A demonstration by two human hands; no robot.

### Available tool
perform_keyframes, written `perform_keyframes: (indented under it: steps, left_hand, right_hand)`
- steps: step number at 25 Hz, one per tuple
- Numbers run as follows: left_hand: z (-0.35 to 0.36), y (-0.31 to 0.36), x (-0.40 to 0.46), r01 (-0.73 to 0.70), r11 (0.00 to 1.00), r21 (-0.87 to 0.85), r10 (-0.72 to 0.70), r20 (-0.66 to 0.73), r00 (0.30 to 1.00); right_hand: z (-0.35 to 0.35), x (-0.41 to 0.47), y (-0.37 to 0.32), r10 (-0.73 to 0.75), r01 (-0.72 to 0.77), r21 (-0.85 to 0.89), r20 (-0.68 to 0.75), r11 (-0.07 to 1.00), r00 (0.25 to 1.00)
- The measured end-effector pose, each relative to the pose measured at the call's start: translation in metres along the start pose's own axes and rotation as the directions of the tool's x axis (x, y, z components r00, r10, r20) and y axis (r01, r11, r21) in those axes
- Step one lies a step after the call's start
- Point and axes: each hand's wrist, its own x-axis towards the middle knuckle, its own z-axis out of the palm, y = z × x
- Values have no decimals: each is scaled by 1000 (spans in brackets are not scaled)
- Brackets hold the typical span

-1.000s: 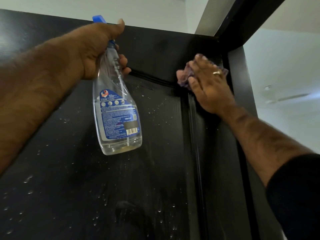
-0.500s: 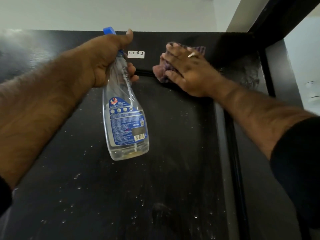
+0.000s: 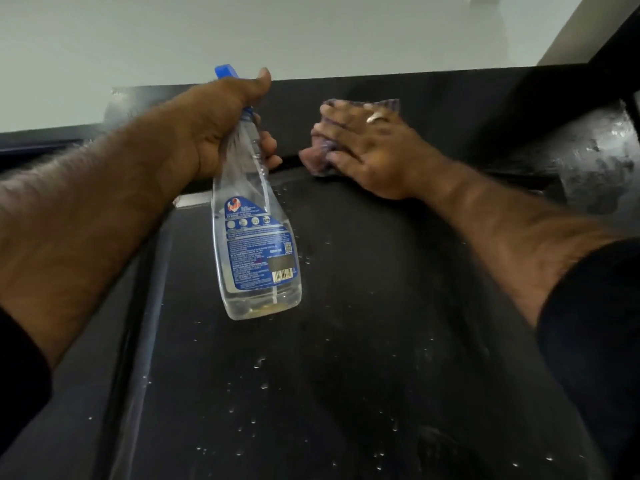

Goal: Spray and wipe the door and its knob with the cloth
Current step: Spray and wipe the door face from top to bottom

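Note:
A black door fills the lower view, dotted with spray droplets. My left hand grips the neck of a clear spray bottle with a blue trigger top and blue label; the bottle hangs in front of the door's upper part. My right hand presses a purple cloth flat against the door's top edge, fingers spread over it, a ring on one finger. The cloth shows only around my fingers. No knob is in view.
The black door frame runs across above the door, with a pale wall over it. A dusty, smeared patch marks the frame at the right. The frame's right post rises at the top right corner.
My right hand slid the cloth leftwards along the door's top edge, from the right corner toward the bottle. The view has swung up and left. The left hand keeps holding the bottle.

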Motion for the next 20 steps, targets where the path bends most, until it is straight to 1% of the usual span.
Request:
perform_keyframes:
  steps: [1, 2, 3, 4, 5, 6, 7, 8, 9, 10, 11, 12, 13, 14, 15, 16, 17, 18, 19, 20]
  left_hand:
    - [-16, 0, 3, -7, 1000, 8, 7, 4, 1000]
    - [-30, -2, 6, -11, 1000, 17, 11, 4, 1000]
    - [-45, -4, 9, -8, 1000, 24, 9, -8, 1000]
    - [-57, -6, 11, -3, 999, 33, 3, -11, 1000]
    - [-65, -10, 13, 5, 999, 42, -4, -5, 1000]
    - [-73, -14, 15, 6, 999, 51, -6, -5, 1000]
    - [-86, -17, 17, 4, 999, 50, -3, -27, 1000]
    - [-99, -20, 17, 4, 999, 46, -2, -49, 999]
    - [-110, -23, 18, 8, 999, 44, -5, -57, 998]
    - [-123, -24, 17, 14, 999, 43, -11, -60, 998]
    - [-137, -24, 16, 18, 999, 35, -16, -63, 998]
    - [-152, -24, 16, 21, 999, 30, -19, -63, 998]
    - [-165, -25, 17, 21, 999, 33, -19, -59, 998]
    - [-177, -27, 20, 20, 999, 40, -18, -61, 998]
    - [-191, -28, 22, 17, 999, 49, -13, -70, 997]
    - [-203, -30, 23, 17, 998, 54, -13, -75, 997]
    - [-212, -32, 24, 24, 998, 53, -20, -77, 997]
    - [-222, -34, 25, 32, 998, 47, -28, -82, 996]
    - [-233, -35, 25, 39, 999, 37, -35, -92, 995]
    - [-243, -36, 24, 45, 999, 30, -41, -100, 994]
  right_hand:
    - [0, 5, 12, 61, -61, 7, -70, 998, 996]
    - [-2, 12, 21, 221, -219, 29, -126, 975, 967]
    - [-1, 25, 18, 434, -430, 57, -149, 901, 889]
    - [3, 42, 6, 617, -616, 62, -146, 786, 773]
    - [7, 61, -17, 716, -717, 50, -135, 696, 685]
    - [12, 78, -46, 722, -723, 40, -119, 690, 682]
    - [18, 93, -77, 642, -641, 37, -89, 766, 762]
    - [23, 102, -105, 499, -498, 36, -51, 867, 865]
    - [27, 103, -121, 329, -329, 34, 9, 944, 944]
    - [30, 98, -128, 155, -158, 34, 64, 987, 986]
    - [29, 93, -126, 1, -4, 35, 86, 999, 996]
    - [29, 93, -115, -88, 86, 26, 66, 996, 994]
    - [27, 96, -98, -72, 72, 13, 45, 997, 996]
    - [24, 101, -83, 51, -51, 10, 6, 999, 999]
    - [24, 109, -75, 260, -258, 32, -46, 966, 965]
    - [26, 122, -77, 482, -479, 53, -91, 876, 871]
    - [30, 137, -93, 637, -636, 50, -117, 770, 762]
    - [37, 154, -120, 688, -690, 43, -134, 723, 713]
    - [44, 168, -151, 648, -649, 39, -127, 760, 751]
    - [50, 176, -180, 525, -525, 28, -84, 851, 847]
